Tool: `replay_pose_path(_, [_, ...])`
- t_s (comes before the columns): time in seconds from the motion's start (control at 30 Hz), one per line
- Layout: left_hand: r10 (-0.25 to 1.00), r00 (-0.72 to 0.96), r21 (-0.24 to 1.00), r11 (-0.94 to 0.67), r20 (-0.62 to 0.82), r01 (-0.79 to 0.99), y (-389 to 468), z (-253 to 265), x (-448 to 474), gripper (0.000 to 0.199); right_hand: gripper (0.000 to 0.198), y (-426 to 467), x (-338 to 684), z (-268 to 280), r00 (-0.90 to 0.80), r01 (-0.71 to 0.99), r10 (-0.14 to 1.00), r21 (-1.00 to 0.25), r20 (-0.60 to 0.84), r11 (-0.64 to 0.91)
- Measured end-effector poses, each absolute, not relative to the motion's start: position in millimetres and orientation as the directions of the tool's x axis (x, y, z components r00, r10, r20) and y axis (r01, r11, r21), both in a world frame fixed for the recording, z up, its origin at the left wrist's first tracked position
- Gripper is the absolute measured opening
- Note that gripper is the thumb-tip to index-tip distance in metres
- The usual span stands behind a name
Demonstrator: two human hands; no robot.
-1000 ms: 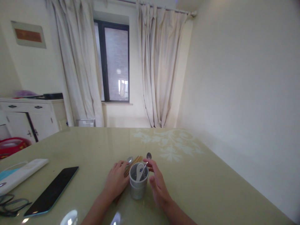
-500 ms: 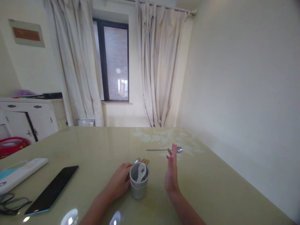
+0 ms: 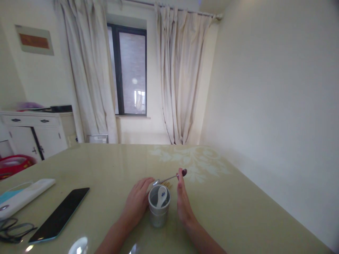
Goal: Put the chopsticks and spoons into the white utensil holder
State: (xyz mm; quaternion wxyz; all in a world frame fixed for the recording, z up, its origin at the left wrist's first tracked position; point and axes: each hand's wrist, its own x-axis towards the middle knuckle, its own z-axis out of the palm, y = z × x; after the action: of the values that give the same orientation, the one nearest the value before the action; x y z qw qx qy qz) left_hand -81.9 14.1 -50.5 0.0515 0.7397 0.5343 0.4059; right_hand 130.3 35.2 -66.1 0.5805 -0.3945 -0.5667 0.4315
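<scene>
A grey cup point(image 3: 159, 216) stands upright on the table, with a white ceramic spoon point(image 3: 161, 196) with a blue mark leaning inside it. My left hand point(image 3: 136, 197) rests at the cup's left side, fingers stretched out and its far edge close to a metal spoon point(image 3: 156, 182). Gold fork tines point(image 3: 167, 184) show behind the rim; the rest of that fork is hidden. My right hand point(image 3: 183, 201) stands on edge to the right, its fingers extended. Against those fingertips lies a long-handled metal spoon point(image 3: 172, 177), its bowl sticking out on the right.
On the left of the glossy table point(image 3: 251, 211) lie a black phone point(image 3: 60, 213), folded glasses point(image 3: 14, 229) and a white device point(image 3: 29, 195). A wall point(image 3: 278, 106) runs along the right side. The curtained window point(image 3: 132, 70) is beyond the far edge.
My right hand has moved left toward the cup. The long-handled spoon has shifted left with it and turned, its handle end now behind the cup. My left hand stays beside the cup.
</scene>
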Motion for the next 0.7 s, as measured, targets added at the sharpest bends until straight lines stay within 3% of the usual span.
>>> replay_pose_path(0.17, [0.821, 0.175, 0.481, -0.476, 0.543, 0.737, 11, -50, -73, 0.047, 0.089, 24, 124, -62, -0.106, -0.152, 0.915, -0.915, 0.39, 0.372])
replay_pose_path(0.37, [0.893, 0.135, 0.575, -0.385, 0.429, 0.722, 14, -40, -72, 0.031, 0.081, 16, 125, -55, -0.193, -0.046, 0.88, -0.9, 0.434, 0.434])
replay_pose_path(0.53, [0.907, -0.05, 0.581, -0.224, 0.417, 0.783, 29, -51, -107, 0.037, 0.059, 15, 136, -40, -0.101, 0.035, 0.863, -0.865, 0.496, 0.501])
replay_pose_path(0.7, [0.964, -0.146, 0.505, 0.014, 0.222, 0.863, 33, -60, -134, 0.041, 0.042, 3, 142, -20, -0.122, 0.017, 0.778, -0.783, 0.616, 0.622])
